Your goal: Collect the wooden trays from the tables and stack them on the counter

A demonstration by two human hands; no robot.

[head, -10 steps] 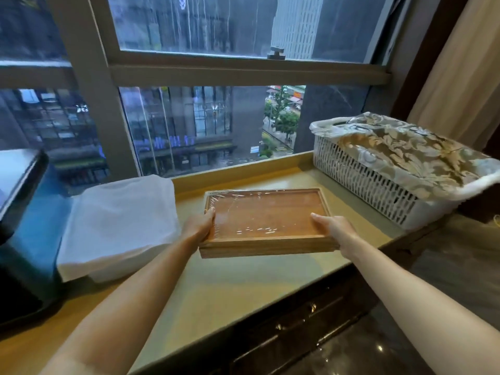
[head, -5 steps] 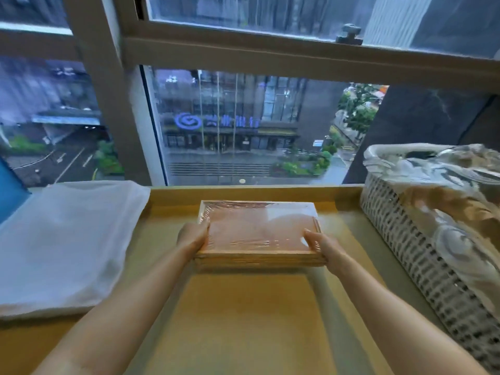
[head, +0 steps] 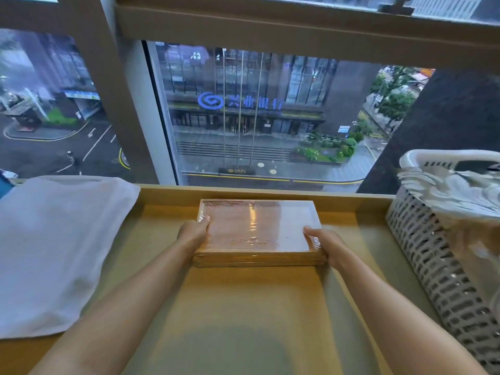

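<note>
Hands: left hand (head: 193,235) and right hand (head: 323,243) grasp the short sides of the wooden trays (head: 258,234).
Trays: between both hands, on the desk (head: 243,307), near the window.
Advice: square edges, release evenly.
Clearance: white cloth (head: 54,247) left, basket (head: 443,261) right.

Window ledge, high floor

Tan counter (head: 243,307) under wide window (head: 257,117) with beige frame (head: 270,25); wet street, dark building with blue sign (head: 238,102), trees (head: 395,98) outside; dim daylight.
</note>
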